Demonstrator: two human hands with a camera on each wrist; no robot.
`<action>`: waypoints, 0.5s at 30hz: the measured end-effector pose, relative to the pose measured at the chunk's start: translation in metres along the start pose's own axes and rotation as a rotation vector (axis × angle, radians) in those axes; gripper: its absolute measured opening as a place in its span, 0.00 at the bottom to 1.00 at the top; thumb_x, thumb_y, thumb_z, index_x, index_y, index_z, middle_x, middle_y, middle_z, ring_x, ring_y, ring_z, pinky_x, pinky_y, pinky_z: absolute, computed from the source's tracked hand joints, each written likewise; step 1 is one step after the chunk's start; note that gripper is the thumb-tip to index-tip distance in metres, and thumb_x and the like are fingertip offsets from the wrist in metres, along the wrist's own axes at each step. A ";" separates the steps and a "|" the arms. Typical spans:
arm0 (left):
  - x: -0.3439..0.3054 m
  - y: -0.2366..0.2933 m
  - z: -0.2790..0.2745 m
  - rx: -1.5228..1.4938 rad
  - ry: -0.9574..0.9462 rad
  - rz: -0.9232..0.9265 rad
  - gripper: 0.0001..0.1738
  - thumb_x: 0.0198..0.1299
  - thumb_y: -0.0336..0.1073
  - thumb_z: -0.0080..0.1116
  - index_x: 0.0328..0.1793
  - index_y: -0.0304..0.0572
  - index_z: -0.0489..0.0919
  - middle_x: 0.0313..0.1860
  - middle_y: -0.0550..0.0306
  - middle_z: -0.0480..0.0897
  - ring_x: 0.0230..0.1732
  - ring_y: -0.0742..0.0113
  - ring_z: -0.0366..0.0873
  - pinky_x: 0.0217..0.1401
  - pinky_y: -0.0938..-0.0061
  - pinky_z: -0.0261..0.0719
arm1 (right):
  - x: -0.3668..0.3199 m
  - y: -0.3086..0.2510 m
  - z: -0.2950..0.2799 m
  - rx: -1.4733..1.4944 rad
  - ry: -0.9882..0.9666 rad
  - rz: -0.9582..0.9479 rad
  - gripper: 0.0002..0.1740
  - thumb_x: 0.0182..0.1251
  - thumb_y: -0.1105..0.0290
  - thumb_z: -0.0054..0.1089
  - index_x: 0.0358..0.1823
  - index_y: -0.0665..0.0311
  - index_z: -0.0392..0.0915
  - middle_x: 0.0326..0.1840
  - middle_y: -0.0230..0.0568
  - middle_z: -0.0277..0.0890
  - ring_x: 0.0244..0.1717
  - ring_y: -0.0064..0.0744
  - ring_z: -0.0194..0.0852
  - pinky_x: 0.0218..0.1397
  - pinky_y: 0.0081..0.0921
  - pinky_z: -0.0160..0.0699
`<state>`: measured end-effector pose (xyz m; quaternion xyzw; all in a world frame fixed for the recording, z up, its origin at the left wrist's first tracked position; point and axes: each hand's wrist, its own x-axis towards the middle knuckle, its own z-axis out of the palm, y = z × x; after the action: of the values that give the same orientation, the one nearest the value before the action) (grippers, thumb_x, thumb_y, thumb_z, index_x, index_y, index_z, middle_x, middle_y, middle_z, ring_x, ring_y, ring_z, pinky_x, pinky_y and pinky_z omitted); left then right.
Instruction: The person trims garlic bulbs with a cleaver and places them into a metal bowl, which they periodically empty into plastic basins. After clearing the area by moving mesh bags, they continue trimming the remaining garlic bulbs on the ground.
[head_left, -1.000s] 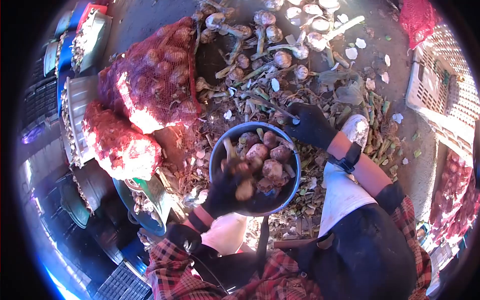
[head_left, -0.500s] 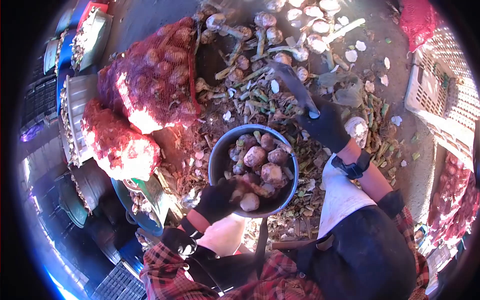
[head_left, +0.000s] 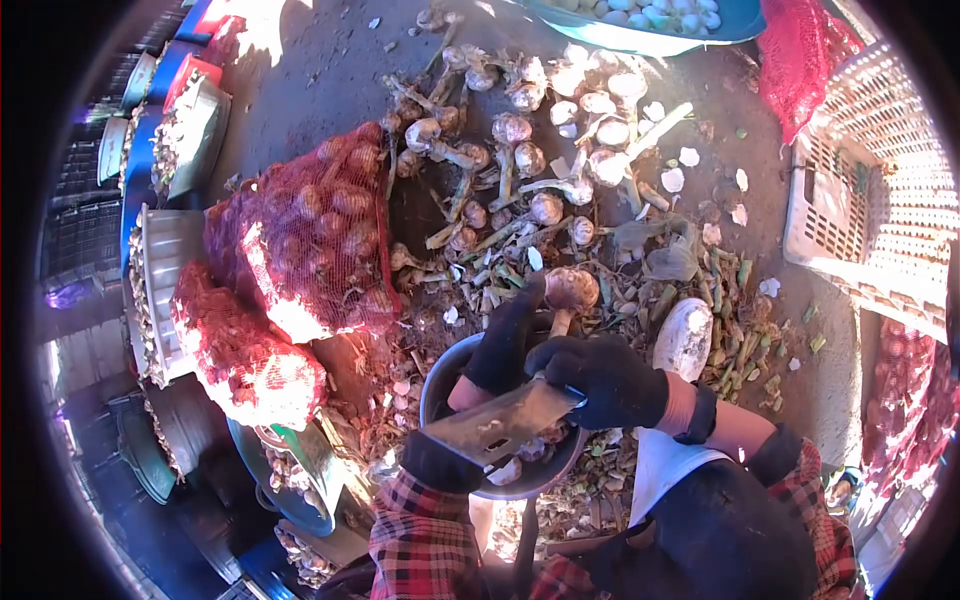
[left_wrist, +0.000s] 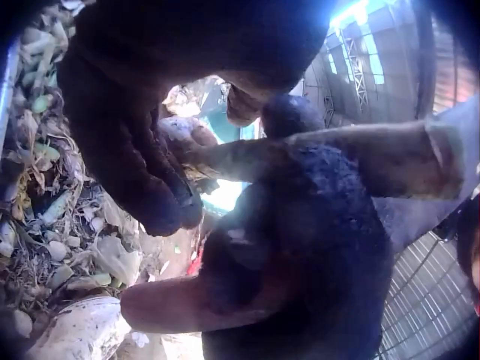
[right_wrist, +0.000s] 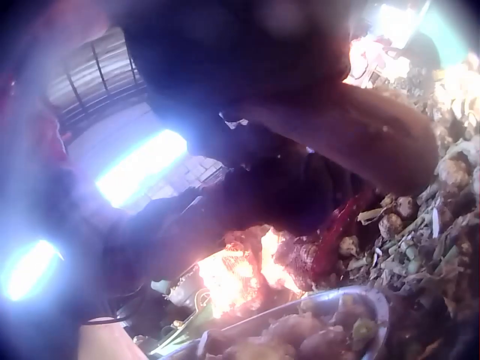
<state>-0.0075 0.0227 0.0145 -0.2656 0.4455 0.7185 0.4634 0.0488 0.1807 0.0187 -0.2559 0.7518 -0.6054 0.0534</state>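
Over the far rim of a metal basin [head_left: 432, 385], my two dark-gloved hands come together. My left hand [head_left: 505, 335] grips a garlic bulb [head_left: 572, 288], whose stem [head_left: 563, 322] points down toward my right hand [head_left: 608, 380]. In the left wrist view the bulb [left_wrist: 184, 131] shows behind curled fingers, its stem running to the other glove. The right hand holds a knife with a broad blade [head_left: 500, 425] that lies across the basin, toward the left forearm. Much of the bulbs [right_wrist: 307, 330] inside the basin is hidden by hands and blade in the head view.
Stemmed garlic bulbs [head_left: 545, 208] and cut stems [head_left: 735, 325] litter the ground ahead. Red mesh sacks [head_left: 310, 235] stand at the left, a white crate [head_left: 835, 215] at the right. A blue tub [head_left: 650, 40] of pale bulbs is at the top; a white boot [head_left: 685, 340] stands beside the basin.
My left hand has left a bulb in the basin and moved forward to grip a stemmed one. The right hand came in beside it, its blade swinging back toward me. The head view shifted.
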 end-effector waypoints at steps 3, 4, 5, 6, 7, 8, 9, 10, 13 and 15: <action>0.012 -0.007 0.000 0.003 -0.056 0.004 0.26 0.66 0.57 0.48 0.52 0.41 0.76 0.32 0.55 0.80 0.30 0.70 0.77 0.32 0.77 0.77 | -0.003 0.000 0.003 -0.154 -0.060 -0.041 0.21 0.44 0.67 0.71 0.38 0.56 0.69 0.43 0.35 0.76 0.33 0.45 0.78 0.34 0.36 0.78; 0.018 -0.012 -0.003 -0.001 -0.056 0.001 0.26 0.66 0.57 0.48 0.52 0.41 0.76 0.32 0.55 0.80 0.30 0.70 0.77 0.32 0.77 0.77 | -0.004 0.002 0.005 -0.194 -0.075 -0.054 0.21 0.44 0.67 0.71 0.38 0.56 0.69 0.43 0.35 0.76 0.32 0.45 0.79 0.32 0.37 0.78; 0.025 -0.016 -0.006 -0.006 -0.130 -0.006 0.26 0.66 0.56 0.47 0.52 0.41 0.75 0.33 0.55 0.80 0.30 0.69 0.77 0.32 0.77 0.77 | -0.005 0.003 0.006 -0.236 -0.091 -0.069 0.20 0.45 0.67 0.70 0.38 0.55 0.69 0.42 0.34 0.76 0.31 0.44 0.79 0.31 0.37 0.78; 0.028 -0.018 -0.005 -0.010 -0.204 -0.012 0.25 0.66 0.56 0.47 0.53 0.41 0.75 0.34 0.55 0.80 0.29 0.69 0.77 0.32 0.76 0.77 | -0.006 0.003 0.005 -0.235 -0.092 -0.069 0.20 0.45 0.67 0.70 0.38 0.55 0.69 0.42 0.34 0.76 0.31 0.44 0.79 0.31 0.37 0.78; 0.030 -0.019 -0.005 -0.010 -0.202 -0.010 0.25 0.66 0.56 0.47 0.53 0.41 0.75 0.34 0.55 0.80 0.29 0.69 0.77 0.32 0.76 0.77 | -0.007 0.001 0.004 -0.241 -0.126 -0.075 0.19 0.46 0.67 0.70 0.38 0.56 0.70 0.43 0.35 0.77 0.32 0.44 0.79 0.31 0.37 0.78; 0.030 -0.020 -0.006 -0.030 -0.189 0.021 0.23 0.66 0.53 0.48 0.53 0.40 0.74 0.37 0.54 0.80 0.30 0.67 0.78 0.32 0.76 0.77 | -0.007 -0.001 0.003 -0.246 -0.162 -0.084 0.17 0.48 0.67 0.69 0.37 0.56 0.71 0.43 0.35 0.77 0.33 0.45 0.79 0.32 0.36 0.78; 0.030 -0.021 -0.007 -0.052 -0.175 0.052 0.22 0.66 0.50 0.48 0.53 0.39 0.74 0.39 0.52 0.79 0.31 0.66 0.78 0.33 0.76 0.78 | -0.006 -0.003 0.002 -0.242 -0.168 -0.089 0.17 0.48 0.67 0.69 0.37 0.56 0.71 0.43 0.35 0.77 0.33 0.45 0.79 0.32 0.36 0.78; 0.031 -0.020 -0.011 -0.057 -0.173 0.055 0.22 0.66 0.50 0.48 0.53 0.39 0.74 0.39 0.52 0.79 0.31 0.66 0.78 0.33 0.76 0.78 | -0.005 -0.006 0.002 -0.125 -0.175 -0.016 0.16 0.48 0.67 0.69 0.36 0.57 0.71 0.45 0.35 0.78 0.34 0.45 0.80 0.33 0.35 0.78; 0.012 -0.004 -0.015 0.089 -0.177 0.587 0.22 0.64 0.46 0.48 0.55 0.37 0.72 0.45 0.46 0.77 0.37 0.61 0.78 0.38 0.68 0.80 | -0.006 -0.005 -0.008 0.013 -0.129 0.038 0.17 0.46 0.68 0.70 0.36 0.58 0.71 0.47 0.36 0.77 0.35 0.46 0.80 0.32 0.34 0.77; -0.007 0.006 -0.016 0.030 -0.140 0.674 0.24 0.62 0.47 0.49 0.57 0.36 0.70 0.47 0.42 0.75 0.42 0.56 0.77 0.43 0.62 0.79 | -0.003 -0.008 -0.022 0.014 0.018 0.016 0.19 0.41 0.67 0.71 0.32 0.59 0.69 0.41 0.37 0.75 0.31 0.47 0.78 0.29 0.36 0.75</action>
<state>-0.0105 0.0046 0.0151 -0.0469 0.4858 0.8411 0.2333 0.0450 0.2005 0.0314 -0.2439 0.7501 -0.6124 0.0532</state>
